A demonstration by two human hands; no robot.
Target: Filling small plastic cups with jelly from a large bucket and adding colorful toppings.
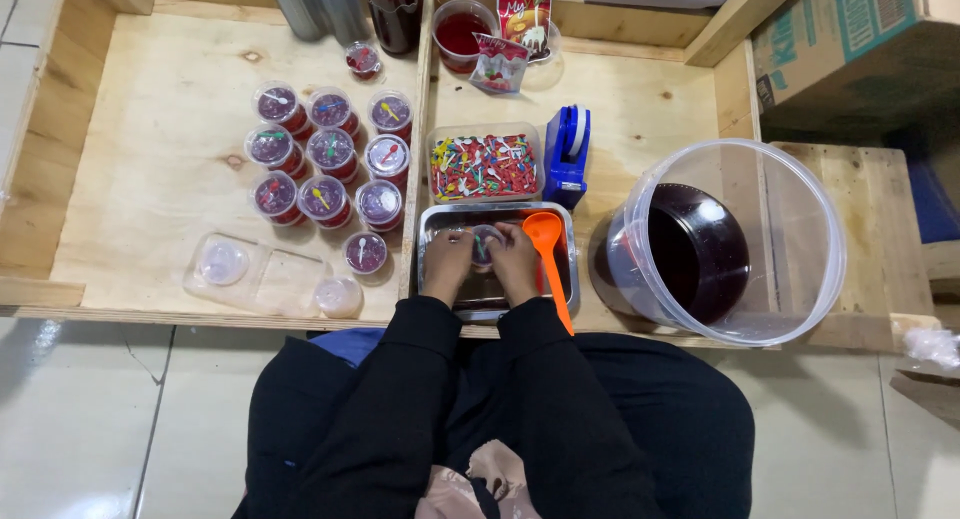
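Pale wooden table [170, 149], tiled floor [90, 419]; hands seemingly on cup [482, 247].

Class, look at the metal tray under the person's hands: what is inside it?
Inside the metal tray: a small cup between left hand and right hand, and an orange ladle. The hands hide the cup's contents.

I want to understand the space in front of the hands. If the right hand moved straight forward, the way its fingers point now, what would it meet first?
The right hand points away from the body, over the metal tray. Going straight on, it would likely first meet the tray's far rim, then the clear box of coloured small spoons. If held higher, it may pass over the rim.
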